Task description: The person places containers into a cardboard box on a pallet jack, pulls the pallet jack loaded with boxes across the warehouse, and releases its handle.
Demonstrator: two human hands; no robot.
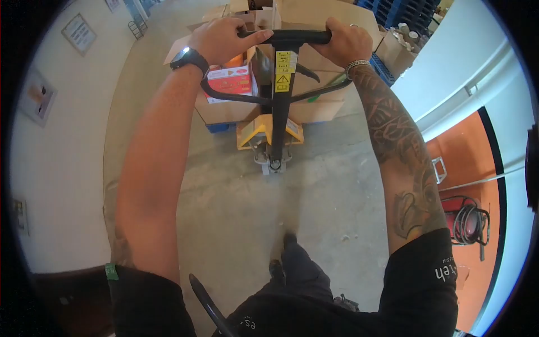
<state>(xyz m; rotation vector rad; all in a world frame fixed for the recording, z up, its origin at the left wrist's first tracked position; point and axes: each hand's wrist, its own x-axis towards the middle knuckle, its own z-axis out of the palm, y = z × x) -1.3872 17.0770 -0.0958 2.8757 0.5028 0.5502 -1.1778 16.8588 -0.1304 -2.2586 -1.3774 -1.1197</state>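
1. The pallet jack stands in front of the person. Its black handle has a straight crossbar above a curved loop; below the handle, a dark shaft runs down to an angular yellow base.
2. The left hand is closed on the handle's left end, thumb along the bar.
3. The right hand is curled around the handle's right end.
4. Counted on the jack: one handle, one small black lever just under the crossbar and two yellow labels beneath it.
5. Beyond the handle sits open cardboard, its exact box count unclear, with one red printed carton inside, left of the shaft.
6. Well right of the handle hangs one coiled hose.
7. One watch circles the left wrist.
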